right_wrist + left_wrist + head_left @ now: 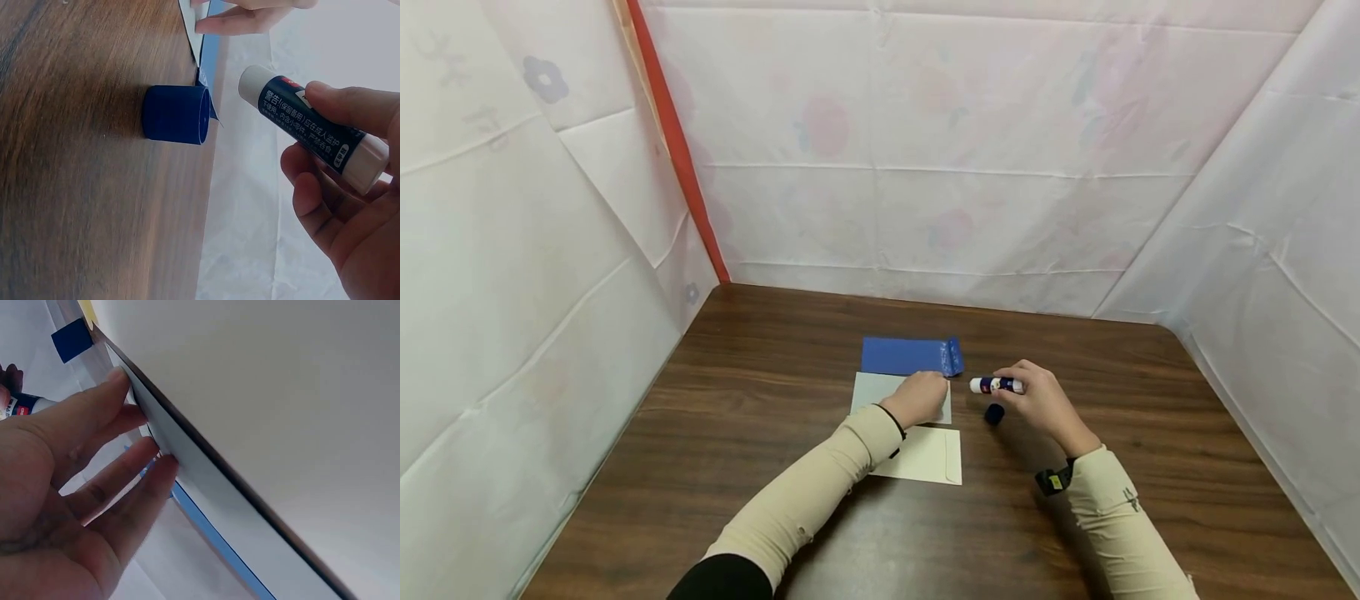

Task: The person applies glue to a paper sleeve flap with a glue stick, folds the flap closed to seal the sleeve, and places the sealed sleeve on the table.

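My right hand (pixel 1037 400) holds a glue stick (pixel 312 119) level above the table, thumb on one side and fingers on the other. Its white end points left, uncapped. Below it the dark blue cap (pixel 175 114) lies on the table. My left hand (pixel 921 398) is at the right part of a pale grey-blue envelope (pixel 867 390); in the left wrist view its fingertips (pixel 165 465) touch the paper, fingers fairly straight. Behind lies a blue envelope (pixel 898 356), its right flap folded out with whitish smears. A cream envelope (pixel 925 458) lies nearest me, partly under the left forearm.
The envelopes lie in a column on a dark wooden table (pixel 737 400). White patterned sheets (pixel 880 150) hang behind and on both sides of it. A red strip (pixel 677 142) runs down the back left corner.
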A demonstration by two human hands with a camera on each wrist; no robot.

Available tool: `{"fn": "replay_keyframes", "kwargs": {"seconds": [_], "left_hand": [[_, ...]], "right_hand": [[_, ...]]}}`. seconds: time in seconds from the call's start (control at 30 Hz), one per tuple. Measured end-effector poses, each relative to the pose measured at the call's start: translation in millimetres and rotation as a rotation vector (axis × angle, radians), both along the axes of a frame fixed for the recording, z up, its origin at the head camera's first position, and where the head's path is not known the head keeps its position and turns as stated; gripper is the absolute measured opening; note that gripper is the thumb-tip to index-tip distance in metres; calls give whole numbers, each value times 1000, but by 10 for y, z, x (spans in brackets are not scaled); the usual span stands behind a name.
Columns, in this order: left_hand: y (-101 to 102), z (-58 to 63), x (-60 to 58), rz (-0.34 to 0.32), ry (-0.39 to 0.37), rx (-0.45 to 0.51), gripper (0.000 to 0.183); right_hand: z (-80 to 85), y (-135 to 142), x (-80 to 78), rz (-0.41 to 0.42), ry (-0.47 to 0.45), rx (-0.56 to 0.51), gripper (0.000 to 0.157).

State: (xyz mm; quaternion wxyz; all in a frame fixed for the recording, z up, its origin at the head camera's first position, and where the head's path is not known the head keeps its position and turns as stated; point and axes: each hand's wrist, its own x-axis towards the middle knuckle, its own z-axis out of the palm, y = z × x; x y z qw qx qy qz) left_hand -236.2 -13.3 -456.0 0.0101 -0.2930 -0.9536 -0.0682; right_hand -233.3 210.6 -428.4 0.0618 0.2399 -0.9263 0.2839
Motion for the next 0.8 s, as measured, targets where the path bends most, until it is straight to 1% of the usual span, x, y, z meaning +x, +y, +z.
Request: {"fn": "replay_keyframes", "kwargs": {"seconds": [0.13,0.27,0.4,0.5,0.57,0.6,0.7,0.73,0.8], "left_hand": [[-33,-1,5,-11,-11,8,39],[-75,-8,19,-32,-49,91,43],[-133,-17,13,-74,-121,186,53],[-176,-15,0,-90,-180,224,56],[-199,-18,-10,-87,-204,224,50],[-208,-17,-14,-78,-216,223,43],[-234,-10,-28,-49,-239,207,12],[-241,-5,-31,-38,-242,204,7],[-251,8,-36,-19,-254,199,14]], "right_hand": [[-9,-8,-12,9,4,-3,25],[-6,-7,-22,0,-4,5,26],[-16,-10,-22,-2,-21,11,27],[-31,-20,-20,0,-20,9,27],[-36,-27,-18,2,-16,5,27],[-36,-32,-18,3,-13,3,27],[-31,-46,-23,12,-7,0,27],[-28,-51,-27,14,-6,-1,27],[-19,-61,-37,17,-4,-4,26]]}}
